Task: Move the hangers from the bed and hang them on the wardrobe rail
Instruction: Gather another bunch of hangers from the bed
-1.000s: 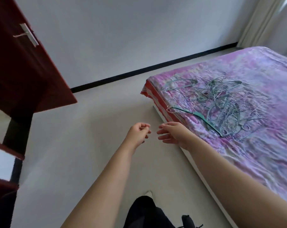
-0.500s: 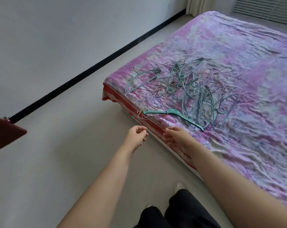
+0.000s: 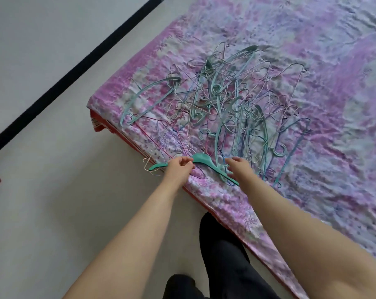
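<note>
Bright, even daylight; soft img w/ wide-angle warp.
Light diffuse, source not visible. No hard shadows, only faint shade under forearms. Bedspread (image 3: 312,147) beyond the right hand (image 3: 241,169) looks washed out, mild glare. Fine detail smeared throughout; hangers (image 3: 226,104) past the fingers blur together. Edges bend near frame borders.

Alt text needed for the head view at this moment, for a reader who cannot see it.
A person's left hand and right hand reach a teal plastic hanger at the near edge of a bed. The left hand's fingers curl at it; whether it has a grip is unclear. Behind lies a tangled pile of hangers on the pink floral cover.
</note>
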Action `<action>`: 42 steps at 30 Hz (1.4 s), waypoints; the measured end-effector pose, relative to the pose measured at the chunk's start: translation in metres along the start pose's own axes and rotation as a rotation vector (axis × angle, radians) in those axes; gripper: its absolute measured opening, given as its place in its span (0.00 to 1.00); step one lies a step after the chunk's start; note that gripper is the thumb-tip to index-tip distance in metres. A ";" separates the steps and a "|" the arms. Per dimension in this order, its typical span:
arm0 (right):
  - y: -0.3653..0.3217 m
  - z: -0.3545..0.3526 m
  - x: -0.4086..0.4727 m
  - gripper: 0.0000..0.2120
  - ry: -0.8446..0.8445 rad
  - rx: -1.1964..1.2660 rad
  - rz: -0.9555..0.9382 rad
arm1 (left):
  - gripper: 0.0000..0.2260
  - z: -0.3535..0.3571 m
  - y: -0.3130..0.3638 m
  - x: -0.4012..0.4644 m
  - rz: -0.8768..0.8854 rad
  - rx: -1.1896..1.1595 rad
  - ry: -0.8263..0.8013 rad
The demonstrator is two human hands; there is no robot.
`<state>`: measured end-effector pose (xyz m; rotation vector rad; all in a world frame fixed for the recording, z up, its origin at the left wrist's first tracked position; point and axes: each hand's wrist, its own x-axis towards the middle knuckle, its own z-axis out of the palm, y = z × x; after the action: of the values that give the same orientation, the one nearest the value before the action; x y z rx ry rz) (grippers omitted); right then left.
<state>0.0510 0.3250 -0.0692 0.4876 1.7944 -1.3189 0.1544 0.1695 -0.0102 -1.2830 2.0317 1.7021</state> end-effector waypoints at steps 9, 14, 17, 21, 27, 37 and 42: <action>-0.003 -0.071 0.136 0.32 0.251 0.026 0.179 | 0.16 0.102 0.025 0.111 -0.136 0.099 -0.202; 0.011 -0.096 0.189 0.39 0.358 -0.013 0.228 | 0.25 0.145 0.027 0.158 -0.266 0.108 -0.283; 0.016 -0.111 0.219 0.42 0.382 -0.079 0.274 | 0.28 0.167 0.024 0.184 -0.308 0.138 -0.313; 0.023 -0.120 0.256 0.48 0.379 -0.137 0.361 | 0.30 0.193 0.017 0.215 -0.345 0.179 -0.359; 0.037 -0.126 0.290 0.48 0.503 -0.198 0.454 | 0.39 0.231 0.009 0.254 -0.439 0.273 -0.407; 0.052 -0.096 0.287 0.16 0.133 0.179 0.426 | 0.46 0.251 0.001 0.282 -0.509 0.232 -0.324; 0.036 -0.090 0.253 0.13 0.088 0.376 0.182 | 0.21 0.244 0.008 0.276 -0.334 0.243 -0.248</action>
<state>-0.1044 0.3796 -0.2845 0.9043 1.5296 -1.5287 -0.1069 0.2495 -0.2578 -1.1843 1.7076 1.3438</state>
